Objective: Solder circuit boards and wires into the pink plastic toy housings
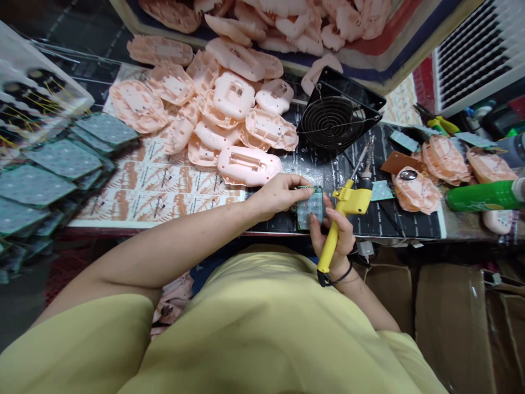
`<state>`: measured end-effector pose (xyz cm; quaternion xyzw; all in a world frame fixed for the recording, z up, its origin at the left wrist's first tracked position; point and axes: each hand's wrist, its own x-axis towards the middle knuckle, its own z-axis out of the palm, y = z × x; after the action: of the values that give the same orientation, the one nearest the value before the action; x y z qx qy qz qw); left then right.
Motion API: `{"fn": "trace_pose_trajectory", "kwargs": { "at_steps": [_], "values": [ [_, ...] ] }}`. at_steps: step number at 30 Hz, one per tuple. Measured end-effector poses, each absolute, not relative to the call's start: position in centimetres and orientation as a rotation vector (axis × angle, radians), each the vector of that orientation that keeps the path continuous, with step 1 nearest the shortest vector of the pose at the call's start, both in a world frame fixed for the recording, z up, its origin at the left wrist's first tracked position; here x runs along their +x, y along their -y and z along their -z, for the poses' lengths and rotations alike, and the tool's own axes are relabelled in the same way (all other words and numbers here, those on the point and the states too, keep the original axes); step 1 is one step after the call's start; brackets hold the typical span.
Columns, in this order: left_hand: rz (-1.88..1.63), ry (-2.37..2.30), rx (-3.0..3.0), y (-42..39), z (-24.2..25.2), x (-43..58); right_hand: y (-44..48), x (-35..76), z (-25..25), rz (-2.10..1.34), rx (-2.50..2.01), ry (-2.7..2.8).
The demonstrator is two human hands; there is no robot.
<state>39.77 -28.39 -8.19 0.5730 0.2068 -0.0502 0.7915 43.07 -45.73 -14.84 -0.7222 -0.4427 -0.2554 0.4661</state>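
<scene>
Between my two hands, just over the front edge of the bench, is a small green circuit board (308,210). The thumb and fingers of my left hand (279,192) pinch its upper left edge. My right hand (338,241) steadies the board's right side with its thumb and fingertips. Resting in that same hand is a yellow soldering gun (348,203), its handle slanting down to the wrist and its tip pointing up and away. Pink plastic housings (250,165) lie in a heap beyond my left hand.
A black fan (334,121) stands behind the soldering gun. Circuit boards (49,169) are stacked at the left. More housings (416,189) and a green bottle (482,196) lie at the right. A striped-lined box (381,60) of housings sits at the back.
</scene>
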Motion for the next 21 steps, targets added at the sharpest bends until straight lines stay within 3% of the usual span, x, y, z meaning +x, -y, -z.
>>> {"fn": "trace_pose_trajectory", "kwargs": {
  "at_steps": [21],
  "values": [
    [0.151, -0.437, 1.219, 28.36, 8.06, 39.80, 45.73, 43.19, 15.07, 0.586, -1.748, 1.091]
  ]
}}
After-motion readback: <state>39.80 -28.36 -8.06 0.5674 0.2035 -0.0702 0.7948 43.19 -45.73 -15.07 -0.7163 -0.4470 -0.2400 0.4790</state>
